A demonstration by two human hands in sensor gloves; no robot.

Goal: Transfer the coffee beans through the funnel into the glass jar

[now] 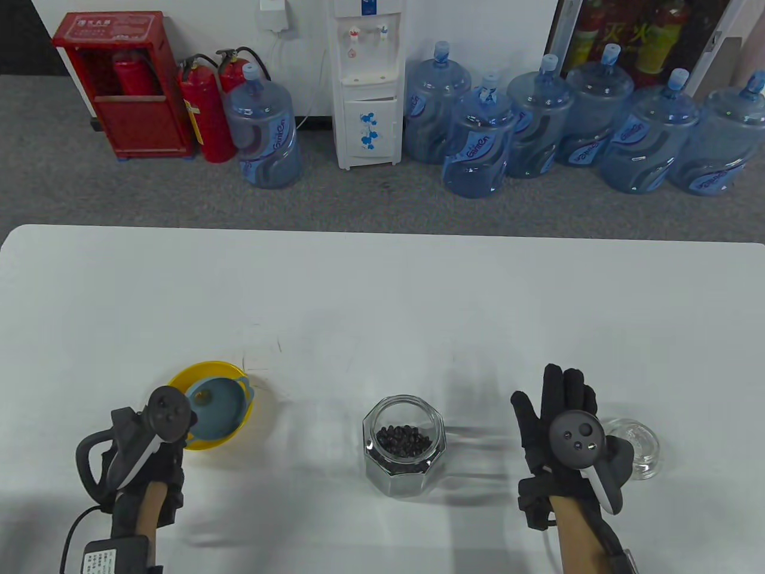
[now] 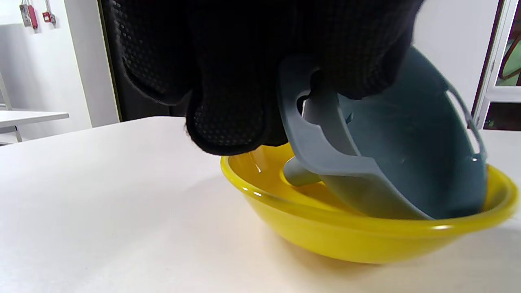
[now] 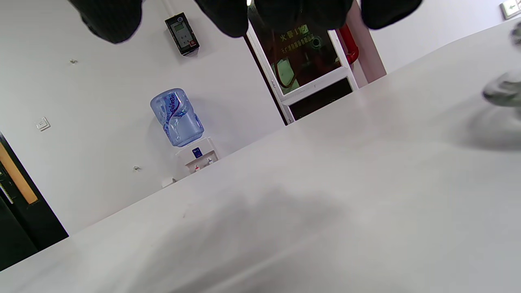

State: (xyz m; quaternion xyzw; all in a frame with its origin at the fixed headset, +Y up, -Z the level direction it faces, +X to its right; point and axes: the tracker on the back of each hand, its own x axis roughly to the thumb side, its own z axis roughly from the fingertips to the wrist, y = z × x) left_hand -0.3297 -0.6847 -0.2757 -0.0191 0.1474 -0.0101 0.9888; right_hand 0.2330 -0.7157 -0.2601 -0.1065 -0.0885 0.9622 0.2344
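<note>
A glass jar with coffee beans in its bottom stands open at the table's front middle. A blue-grey funnel lies tilted in a yellow bowl at the front left. My left hand grips the funnel by its near handle, inside the bowl. My right hand hovers flat with fingers spread, to the right of the jar, holding nothing; its fingertips hang over bare table.
The jar's glass lid lies on the table just right of my right hand, and shows blurred in the right wrist view. Beyond the table's far edge stand water bottles, a dispenser and fire extinguishers on the floor.
</note>
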